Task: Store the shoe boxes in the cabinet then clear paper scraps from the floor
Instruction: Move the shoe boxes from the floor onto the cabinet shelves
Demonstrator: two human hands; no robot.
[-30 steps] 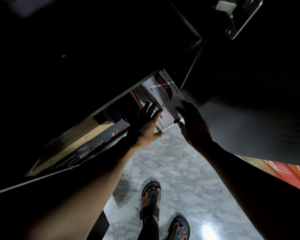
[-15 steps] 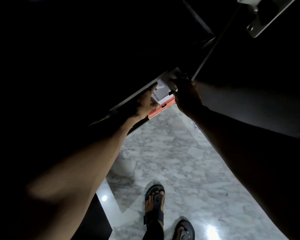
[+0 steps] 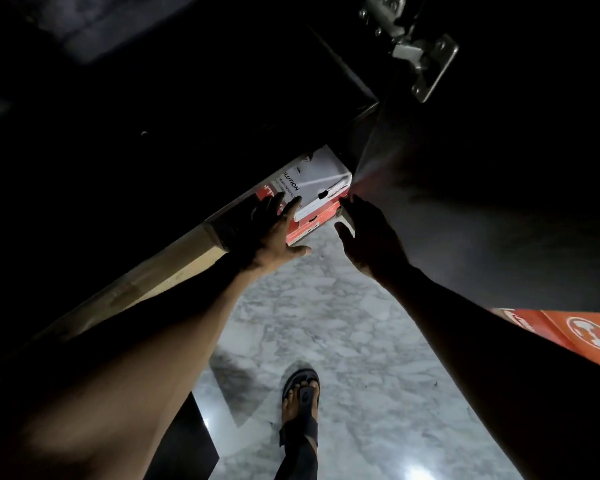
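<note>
From the head camera, your hands have let go. A second ago they gripped the white shoe box (image 3: pixel 321 178); now it lies on the red shoe box (image 3: pixel 314 225) inside the cabinet (image 3: pixel 187 150), both ends showing. Your left hand (image 3: pixel 271 233) touches them with straight fingers. Your right hand (image 3: pixel 369 237) is spread just beside, holding nothing. An orange box (image 3: pixel 582 336) outside probably comes next.

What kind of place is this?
Probably a home storage corner, indoors: a dark cabinet door on a metal hinge, stacked shoe boxes inside, and a polished marble floor.
</note>
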